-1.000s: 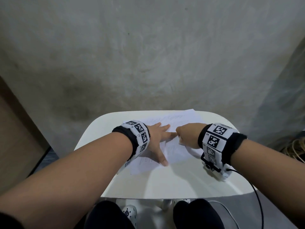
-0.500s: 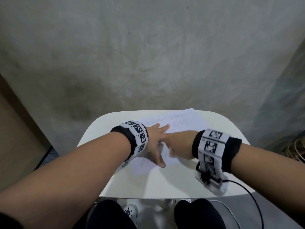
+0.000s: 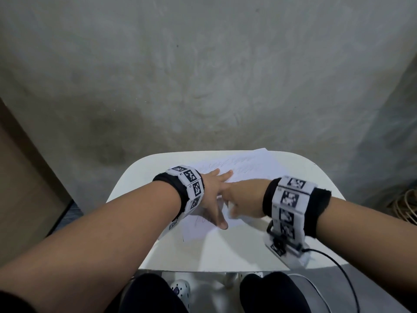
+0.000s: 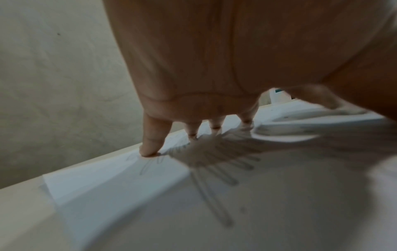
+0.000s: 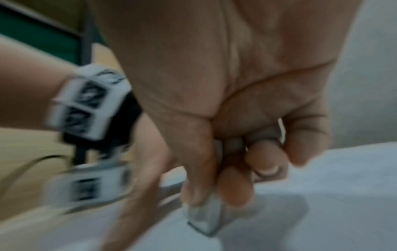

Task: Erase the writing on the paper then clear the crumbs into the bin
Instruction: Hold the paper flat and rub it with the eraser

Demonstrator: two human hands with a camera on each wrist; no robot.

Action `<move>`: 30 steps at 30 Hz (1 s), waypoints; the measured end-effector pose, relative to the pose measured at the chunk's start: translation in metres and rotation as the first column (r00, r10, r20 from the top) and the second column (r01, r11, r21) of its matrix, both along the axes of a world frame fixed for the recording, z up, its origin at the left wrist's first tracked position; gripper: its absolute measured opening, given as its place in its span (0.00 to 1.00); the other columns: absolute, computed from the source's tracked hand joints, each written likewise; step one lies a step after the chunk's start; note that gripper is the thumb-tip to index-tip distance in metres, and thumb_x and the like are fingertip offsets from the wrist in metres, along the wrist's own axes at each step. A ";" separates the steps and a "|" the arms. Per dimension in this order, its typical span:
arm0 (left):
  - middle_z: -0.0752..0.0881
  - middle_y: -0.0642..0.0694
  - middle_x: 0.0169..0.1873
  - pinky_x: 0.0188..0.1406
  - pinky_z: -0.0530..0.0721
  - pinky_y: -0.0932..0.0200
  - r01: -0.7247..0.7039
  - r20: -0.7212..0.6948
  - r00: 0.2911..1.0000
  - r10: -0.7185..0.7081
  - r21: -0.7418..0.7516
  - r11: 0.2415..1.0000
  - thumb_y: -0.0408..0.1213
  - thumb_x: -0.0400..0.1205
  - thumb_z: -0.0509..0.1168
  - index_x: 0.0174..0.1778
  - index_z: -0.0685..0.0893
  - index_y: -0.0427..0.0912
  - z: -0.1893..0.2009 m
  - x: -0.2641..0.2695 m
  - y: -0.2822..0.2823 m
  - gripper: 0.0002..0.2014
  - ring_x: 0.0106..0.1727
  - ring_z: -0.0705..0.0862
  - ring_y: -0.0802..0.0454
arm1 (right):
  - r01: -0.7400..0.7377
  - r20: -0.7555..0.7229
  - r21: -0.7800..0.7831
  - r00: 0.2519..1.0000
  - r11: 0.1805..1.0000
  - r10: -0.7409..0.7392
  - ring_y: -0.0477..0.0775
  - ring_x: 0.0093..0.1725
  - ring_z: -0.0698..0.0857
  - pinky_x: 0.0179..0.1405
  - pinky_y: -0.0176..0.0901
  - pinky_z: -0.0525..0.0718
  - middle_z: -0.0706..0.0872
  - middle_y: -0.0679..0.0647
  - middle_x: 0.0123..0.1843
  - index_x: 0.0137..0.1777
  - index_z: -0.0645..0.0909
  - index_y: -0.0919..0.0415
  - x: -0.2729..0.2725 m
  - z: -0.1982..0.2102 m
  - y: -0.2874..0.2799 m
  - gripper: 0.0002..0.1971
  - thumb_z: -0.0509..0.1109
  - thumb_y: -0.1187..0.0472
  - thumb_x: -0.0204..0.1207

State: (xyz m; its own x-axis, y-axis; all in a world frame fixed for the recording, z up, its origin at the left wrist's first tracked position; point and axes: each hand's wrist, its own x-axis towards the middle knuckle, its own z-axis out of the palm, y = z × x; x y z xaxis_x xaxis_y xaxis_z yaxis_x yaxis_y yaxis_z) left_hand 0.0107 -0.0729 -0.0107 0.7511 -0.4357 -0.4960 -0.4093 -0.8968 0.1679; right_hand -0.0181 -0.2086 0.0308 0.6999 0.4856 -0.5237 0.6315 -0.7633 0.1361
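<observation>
A white sheet of paper [image 3: 252, 168] with faint pencil writing lies on the small white table [image 3: 221, 254]. My left hand [image 3: 214, 195] is spread flat on the sheet, straight fingers [image 4: 150, 142] pressing it down. My right hand [image 3: 241, 199] pinches a white eraser [image 5: 206, 219] between thumb and fingers, its tip down on the paper [image 5: 322, 186] just right of the left thumb. Pencil strokes [image 4: 214, 173] show on the paper under the left palm. No bin appears in any view.
A rough grey wall [image 3: 203, 75] stands right behind the table. A brown panel [image 3: 24, 181] is at the left, coiled cable [image 3: 406, 208] at the far right. My knees and shoes [image 3: 180, 290] sit under the table's near edge. A wrist cable [image 3: 338, 267] trails off the right.
My right hand with the eraser has slid leftward and nearer across the paper, close against the left hand. The left hand has stayed pressed on the sheet.
</observation>
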 end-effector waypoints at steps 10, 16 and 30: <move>0.29 0.59 0.83 0.84 0.44 0.34 0.015 0.005 1.000 -0.015 0.011 1.000 0.63 0.67 0.79 0.86 0.43 0.64 -0.004 0.001 0.001 0.61 0.85 0.30 0.51 | 0.080 0.148 -0.020 0.986 0.997 -0.076 0.57 0.60 0.83 0.53 0.45 0.76 0.84 0.54 0.63 0.70 0.77 0.57 0.008 0.006 0.001 0.18 0.63 0.59 0.82; 0.30 0.58 0.84 0.83 0.44 0.36 0.009 0.015 1.000 -0.009 0.041 0.999 0.63 0.68 0.78 0.86 0.41 0.65 -0.003 0.000 0.001 0.60 0.85 0.31 0.50 | 0.041 0.070 0.029 0.997 0.999 -0.043 0.57 0.62 0.83 0.50 0.44 0.74 0.85 0.53 0.63 0.69 0.78 0.56 0.002 0.002 -0.001 0.17 0.64 0.60 0.81; 0.27 0.58 0.83 0.83 0.42 0.33 0.064 0.005 0.998 -0.065 0.154 0.986 0.70 0.68 0.73 0.84 0.31 0.62 -0.003 -0.001 0.015 0.63 0.85 0.30 0.50 | 0.093 0.100 -0.031 0.991 0.995 -0.089 0.54 0.40 0.77 0.38 0.42 0.70 0.75 0.49 0.38 0.66 0.71 0.61 0.012 -0.004 -0.010 0.14 0.60 0.61 0.83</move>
State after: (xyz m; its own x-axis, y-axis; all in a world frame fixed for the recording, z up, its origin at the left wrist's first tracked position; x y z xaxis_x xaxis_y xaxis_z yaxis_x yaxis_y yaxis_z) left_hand 0.0094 -0.0583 -0.0136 0.7293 -0.4024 -0.5533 -0.4680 -0.8834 0.0255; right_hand -0.0063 -0.2185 0.0268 0.7893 0.4000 -0.4658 0.5417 -0.8108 0.2217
